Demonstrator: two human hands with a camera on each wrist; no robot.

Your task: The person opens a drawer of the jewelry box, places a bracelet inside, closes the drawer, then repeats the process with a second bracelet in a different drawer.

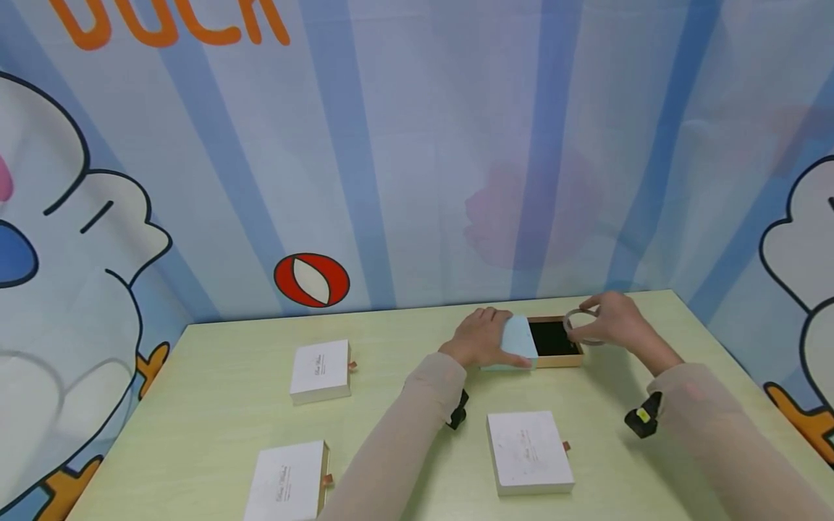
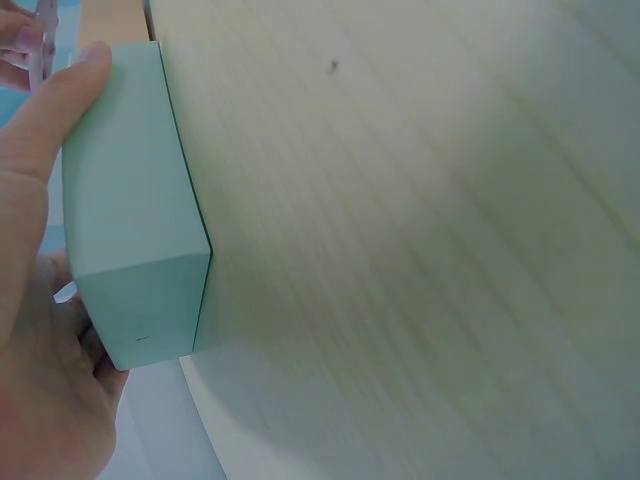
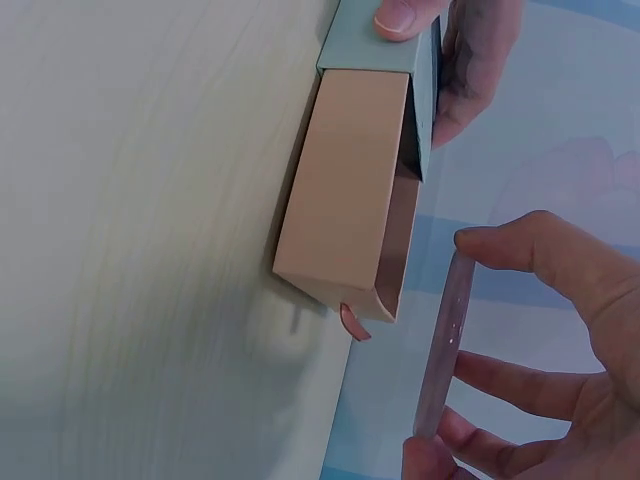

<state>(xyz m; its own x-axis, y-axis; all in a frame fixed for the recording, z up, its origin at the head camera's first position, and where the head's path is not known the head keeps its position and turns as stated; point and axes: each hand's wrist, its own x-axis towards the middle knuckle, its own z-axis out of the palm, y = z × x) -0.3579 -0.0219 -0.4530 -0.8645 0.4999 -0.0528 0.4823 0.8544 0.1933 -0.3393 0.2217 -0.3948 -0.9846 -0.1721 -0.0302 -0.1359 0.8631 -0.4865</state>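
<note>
Near the back right of the table, my left hand [image 1: 478,337] grips the pale blue-green sleeve [image 1: 520,337] of a drawer box, thumb on its front side and fingers over the far side. A tan drawer [image 3: 345,180] sticks out of the sleeve to the right, showing a black lining [image 1: 551,339] and a small reddish-brown ribbon tab [image 3: 353,322]. Between thumb and fingertips, my right hand [image 1: 615,320] pinches a pale, translucent bangle [image 3: 445,345]. The bangle is held upright at the drawer's right end, apart from the box in the right wrist view.
Three white boxes with ribbon tabs lie on the table [image 1: 404,405]: one box [image 1: 321,370] at left, another box [image 1: 287,481] at front left, a third box [image 1: 530,452] in front of my hands. A striped cartoon backdrop [image 1: 430,159] stands behind the table's back edge.
</note>
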